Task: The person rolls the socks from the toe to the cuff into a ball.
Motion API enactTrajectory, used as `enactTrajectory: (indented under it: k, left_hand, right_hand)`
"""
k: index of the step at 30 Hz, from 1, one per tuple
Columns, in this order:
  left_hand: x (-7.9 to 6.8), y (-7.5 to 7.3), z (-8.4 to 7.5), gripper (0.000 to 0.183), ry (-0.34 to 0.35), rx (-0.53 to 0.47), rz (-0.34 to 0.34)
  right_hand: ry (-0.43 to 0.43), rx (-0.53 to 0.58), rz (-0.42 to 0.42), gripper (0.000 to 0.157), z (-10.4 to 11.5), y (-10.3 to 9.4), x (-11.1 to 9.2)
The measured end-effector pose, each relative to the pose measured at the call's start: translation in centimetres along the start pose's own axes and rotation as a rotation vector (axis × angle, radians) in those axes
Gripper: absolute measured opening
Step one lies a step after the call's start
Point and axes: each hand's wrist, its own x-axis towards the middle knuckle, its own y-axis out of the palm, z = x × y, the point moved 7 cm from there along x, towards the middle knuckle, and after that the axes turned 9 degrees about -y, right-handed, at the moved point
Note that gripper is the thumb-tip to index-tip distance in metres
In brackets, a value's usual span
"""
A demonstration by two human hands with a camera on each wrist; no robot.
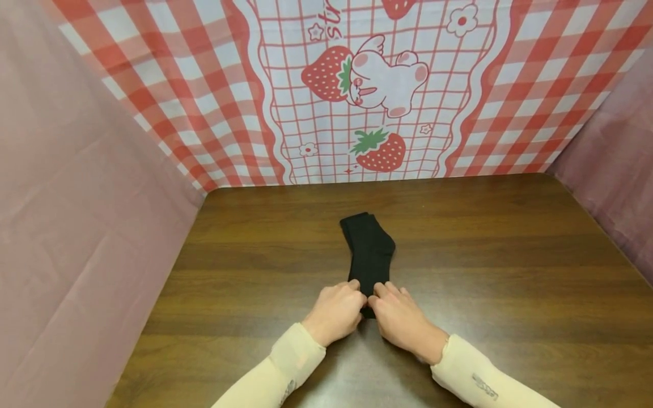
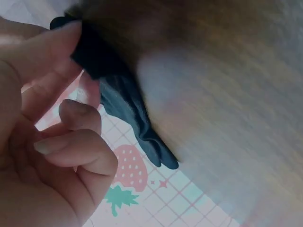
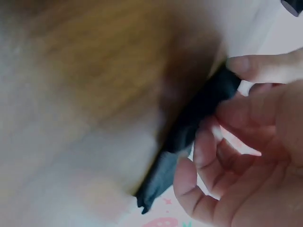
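A pair of black socks (image 1: 371,249), laid one over the other, stretches away from me on the table, heel bulging to the right. My left hand (image 1: 336,310) pinches the left side of their near end. In the left wrist view the thumb and forefinger hold the folded black fabric (image 2: 102,54), while the other fingers curl loosely beneath. On the right side of the same end, my right hand (image 1: 400,317) grips the socks (image 3: 189,125) between thumb and fingers. Both hands are close together, knuckles nearly meeting, and they cover part of the near end.
The brown wooden table (image 1: 245,272) runs out to both sides of the socks. Behind its far edge hangs a red-checked cloth (image 1: 204,85) with strawberries. Pink cloth (image 1: 92,198) hangs along the left side, and more pink cloth (image 1: 612,147) on the right.
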Motion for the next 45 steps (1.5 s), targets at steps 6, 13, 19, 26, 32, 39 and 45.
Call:
enactTrajectory:
  k: [6, 13, 19, 26, 32, 39, 45]
  left_hand:
    - [0.1, -0.2, -0.2, 0.012, 0.018, 0.006, -0.023]
    - [0.1, -0.2, 0.0, 0.014, -0.007, -0.056, 0.038]
    - [0.2, -0.1, 0.6, 0.020, -0.050, -0.114, 0.052]
    - [0.4, -0.5, 1.3, 0.009, -0.086, -0.210, 0.044]
    - [0.5, -0.7, 1.5, 0.017, -0.097, -0.242, 0.048]
    - [0.2, -0.7, 1.4, 0.020, -0.091, -0.224, 0.017]
    - [-0.4, -0.3, 1.1, 0.013, -0.069, -0.149, -0.013]
  right_hand:
    - [-0.049, 0.074, 0.012, 0.009, 0.0, -0.5, -0.1]
    - [-0.064, 0.093, 0.027, 0.015, -0.3, -0.5, 0.1]
    - [-0.082, 0.117, 0.015, 0.020, -0.7, -0.8, 0.5]
    - [-0.102, 0.215, 0.033, 0.019, -0.9, -0.8, 0.9]
    - [-0.052, 0.280, 0.043, 0.018, -1.5, -0.7, 1.0]
    - [-0.039, 0.336, 0.054, 0.024, -1.4, -0.4, 1.1]
    - [-0.027, 0.344, 0.044, 0.027, -0.9, 0.0, 0.7]
